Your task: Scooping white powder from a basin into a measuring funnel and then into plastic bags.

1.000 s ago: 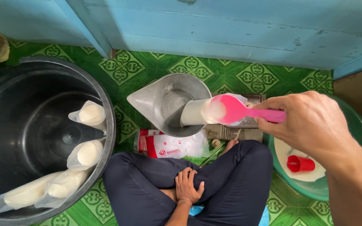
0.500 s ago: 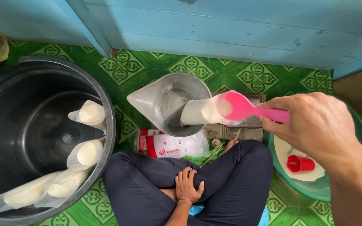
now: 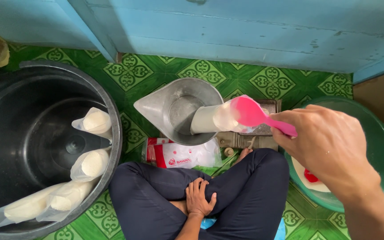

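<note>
Right hand (image 3: pixel 330 149) gripping pink scoop (image 3: pixel 250 112), now shifted right off the filled bag (image 3: pixel 212 118) mouth; left hand (image 3: pixel 199 198) rests loosely open on knee.

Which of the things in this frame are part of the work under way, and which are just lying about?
In use:
- right hand holding the pink scoop
- clear bag of white filling lying in the metal scale pan
- green basin

Lying about:
- black tub with filled bags
- red-and-white packet
- left hand on the leg
</note>
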